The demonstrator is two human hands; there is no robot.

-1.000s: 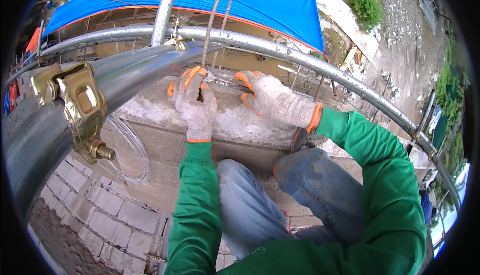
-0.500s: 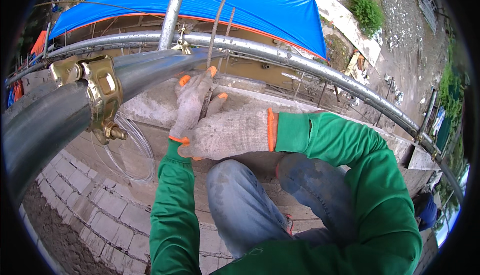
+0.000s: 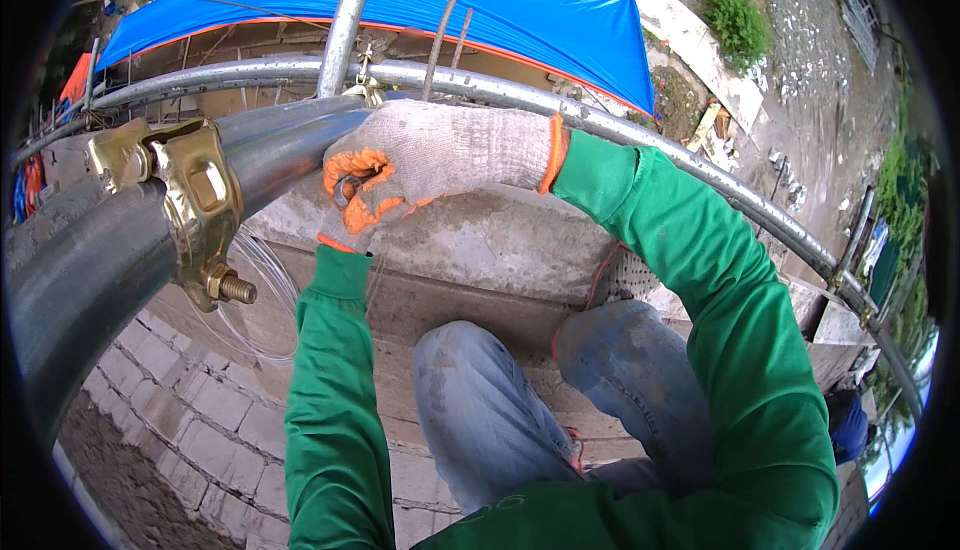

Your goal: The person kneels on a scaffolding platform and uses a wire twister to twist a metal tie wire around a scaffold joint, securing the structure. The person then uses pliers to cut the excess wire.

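Observation:
My right hand (image 3: pixel 440 150), in a grey knit glove with orange-coated fingers, reaches across in front of my left hand. Its fingers are curled closed, and a small dark rounded piece (image 3: pixel 347 188) shows among them; its kind is unclear. Below and partly behind it, the gloved left hand (image 3: pixel 345 233) shows only near its cuff; its fingers are hidden. A bent rusty steel bar (image 3: pixel 436 45) runs down behind the right hand. Close by on the left is a thick grey scaffold pipe (image 3: pixel 285 150) with a brass-coloured clamp (image 3: pixel 205 200).
A coil of thin wire (image 3: pixel 262 295) hangs beneath the clamp. Past my hands runs a curved scaffold rail (image 3: pixel 600 126), with a blue tarp (image 3: pixel 500 20) beyond. A concrete ledge (image 3: pixel 480 250) lies in front of my knees, and grey block paving (image 3: pixel 215 400) is lower left.
My right hand has moved up and forward from beside my left wrist to in front of the left hand, with its fingers curled in. The left hand's extended fingers are now covered.

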